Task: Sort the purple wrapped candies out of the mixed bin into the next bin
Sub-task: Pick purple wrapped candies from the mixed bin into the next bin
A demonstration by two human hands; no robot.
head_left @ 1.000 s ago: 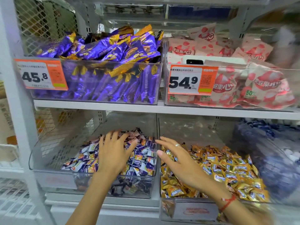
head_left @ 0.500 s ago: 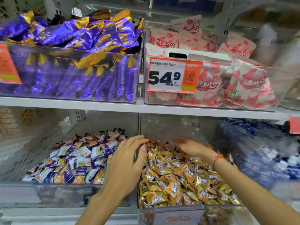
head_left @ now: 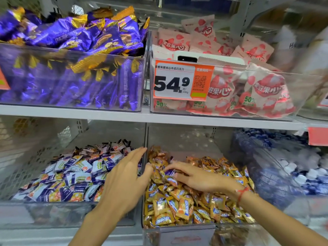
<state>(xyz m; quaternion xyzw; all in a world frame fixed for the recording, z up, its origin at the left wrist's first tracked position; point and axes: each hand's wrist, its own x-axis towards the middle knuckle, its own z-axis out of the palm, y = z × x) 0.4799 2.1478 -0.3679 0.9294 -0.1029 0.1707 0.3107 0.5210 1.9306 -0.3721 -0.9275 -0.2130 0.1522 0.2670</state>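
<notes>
On the lower shelf two clear bins stand side by side: the left bin (head_left: 53, 203) holds purple-and-white wrapped candies, and the right bin (head_left: 179, 233) is heaped with gold-wrapped candies (head_left: 177, 206) among which a few purple ones are mixed. The right hand (head_left: 197, 176) lies flat on top of the gold heap, fingers stretched out toward the left, and a purple candy (head_left: 169, 173) shows right at its fingertips, near the left wall of that bin. The fingers look straight and relaxed, not closed round anything, though whether they are pressing on the purple candy cannot be told. The left hand (head_left: 124, 180) hovers over the divider between the two bins, fingers extended and loosely spread, thumb toward the gold side, holding nothing. The purple candy lies between the two hands, touching or just beside the right fingertips and only a little to the right of the left thumb; its long axis cannot be made out. The right hand is the nearer and seems best placed to pinch it, and the carry would then go leftward over the divider into the left bin, which sits just beside it.
</notes>
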